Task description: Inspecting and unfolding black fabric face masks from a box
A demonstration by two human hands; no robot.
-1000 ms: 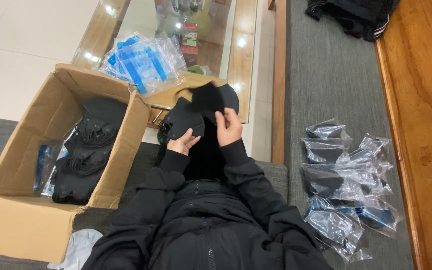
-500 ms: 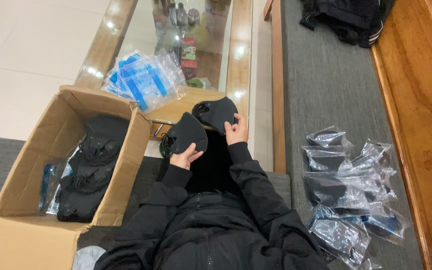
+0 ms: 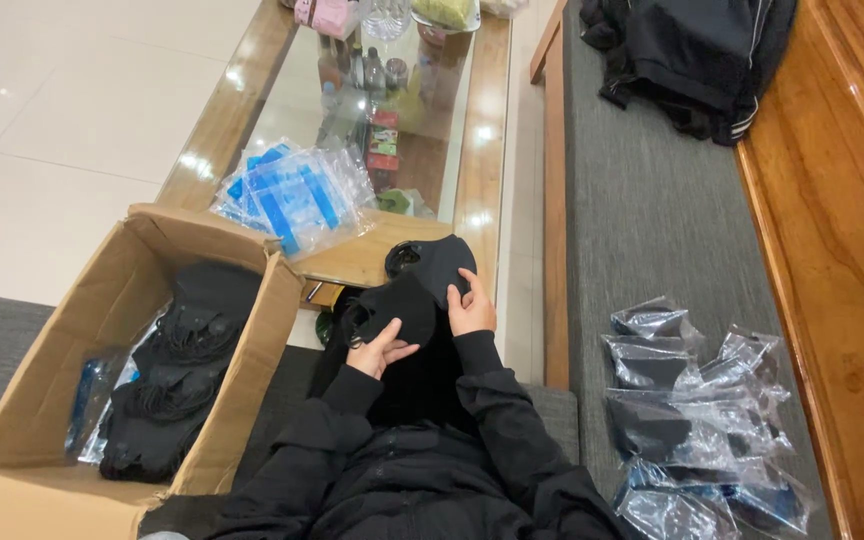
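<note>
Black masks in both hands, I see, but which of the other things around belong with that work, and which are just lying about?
Part of the work: black mask held by left hand and right hand; cardboard box of masks; bagged masks; clear bags.
Lying about: dark jacket; bottles under the glass table.

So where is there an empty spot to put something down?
The grey bench cushion is bare between the black jacket and the bagged masks. The glass table is crowded with bottles and blue packets. The cardboard box is nearly filled with black masks.
</note>
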